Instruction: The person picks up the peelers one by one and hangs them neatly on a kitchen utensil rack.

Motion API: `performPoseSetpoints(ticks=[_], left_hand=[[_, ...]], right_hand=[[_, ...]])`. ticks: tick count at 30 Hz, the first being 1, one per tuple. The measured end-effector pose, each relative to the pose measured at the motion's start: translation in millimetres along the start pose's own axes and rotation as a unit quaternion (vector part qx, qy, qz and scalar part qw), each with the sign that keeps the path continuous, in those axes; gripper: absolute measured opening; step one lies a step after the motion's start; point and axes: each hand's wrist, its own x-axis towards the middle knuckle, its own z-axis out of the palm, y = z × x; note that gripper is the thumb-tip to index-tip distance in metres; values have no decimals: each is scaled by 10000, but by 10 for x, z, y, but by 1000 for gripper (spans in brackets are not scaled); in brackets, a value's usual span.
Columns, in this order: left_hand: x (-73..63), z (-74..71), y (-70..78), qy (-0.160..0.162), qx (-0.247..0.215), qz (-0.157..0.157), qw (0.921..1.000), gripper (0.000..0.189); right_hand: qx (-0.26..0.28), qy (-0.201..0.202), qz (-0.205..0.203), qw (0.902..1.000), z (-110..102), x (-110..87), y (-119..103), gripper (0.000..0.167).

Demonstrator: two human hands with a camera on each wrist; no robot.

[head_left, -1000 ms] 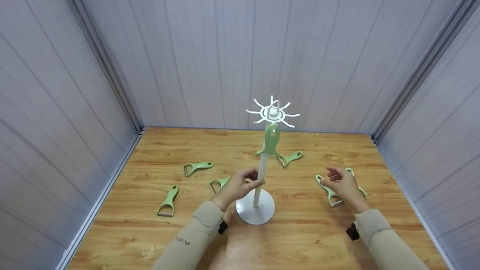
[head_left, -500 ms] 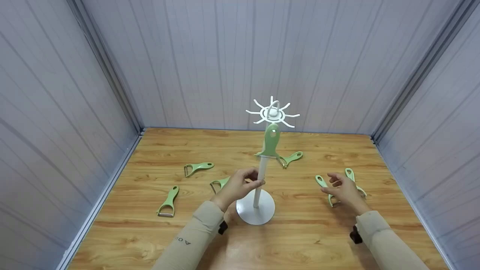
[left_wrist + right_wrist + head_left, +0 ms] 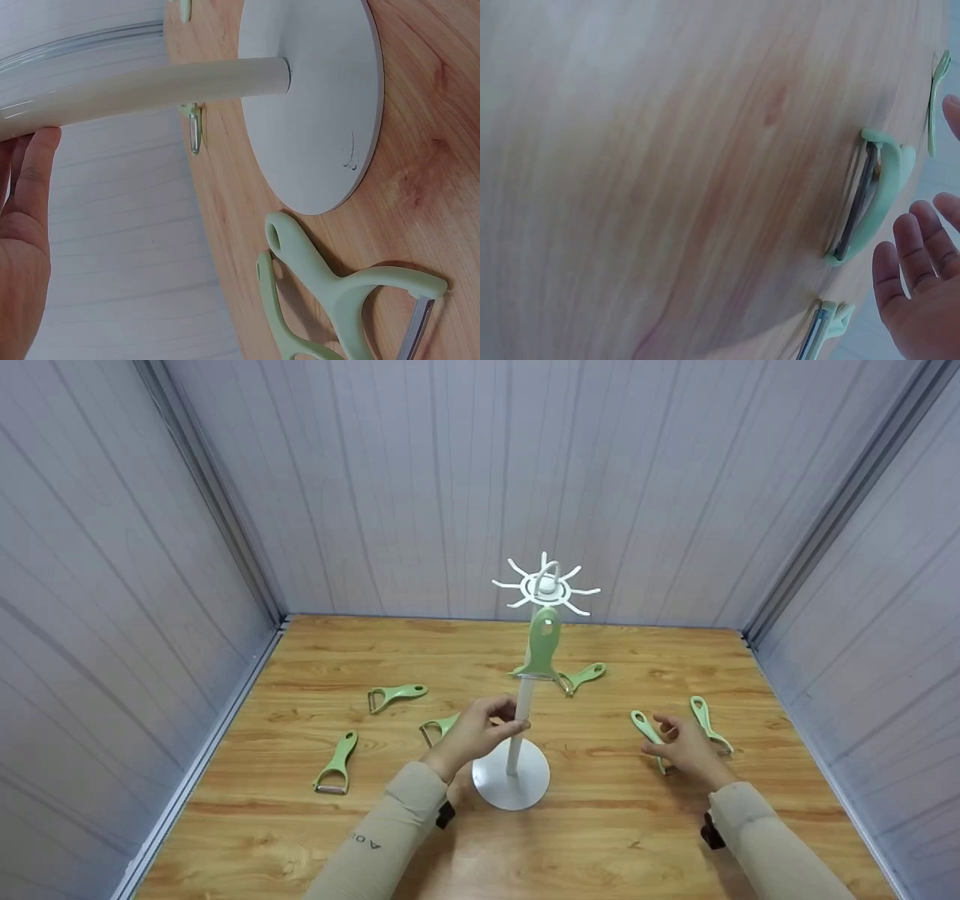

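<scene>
My left hand (image 3: 476,735) holds the white pole (image 3: 525,701) of a hanging rack between thumb and fingers, above its round base (image 3: 499,784). In the left wrist view, fingertips of the left hand (image 3: 26,247) lie against the pole (image 3: 150,90). A green peeler (image 3: 544,641) hangs from the rack's hooked top (image 3: 546,589). Above another green peeler (image 3: 643,726) hovers my right hand (image 3: 691,754), fingers loosely bent and partly covering it. In the right wrist view this peeler (image 3: 889,187) lies beside the fingers of the right hand (image 3: 930,300), with nothing between them.
A further peeler (image 3: 705,720) lies just right of the right hand. More peelers lie on the wooden table: one behind the rack (image 3: 585,676), two at the left (image 3: 397,696), and one partly behind the left hand (image 3: 442,725). Panel walls (image 3: 450,487) enclose the table.
My right hand has come down and slightly toward me over the peeler, uncovering more of the peeler at its right. The left hand has stayed on the pole.
</scene>
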Motion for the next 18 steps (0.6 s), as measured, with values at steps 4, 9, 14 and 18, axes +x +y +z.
performPoseSetpoints(ticks=[4, 9, 14, 18], left_hand=[[1, 0, -5, 3, -2, 2, 10000, 20], [-2, -3, 0, 31, 1, 34, 10000, 20], [-4, -3, 3, 63, 35, 98, 9999, 19], [0, -3, 6, 68, 19, 81, 9999, 19]], right_hand=[[-28, 7, 25, 10000, 21, 36, 21, 76], [-45, -76, 53, 9999, 47, 72, 72, 71], [-70, -107, 74, 9999, 74, 80, 103, 71], [-10, -121, 111, 9999, 71, 88, 109, 69]])
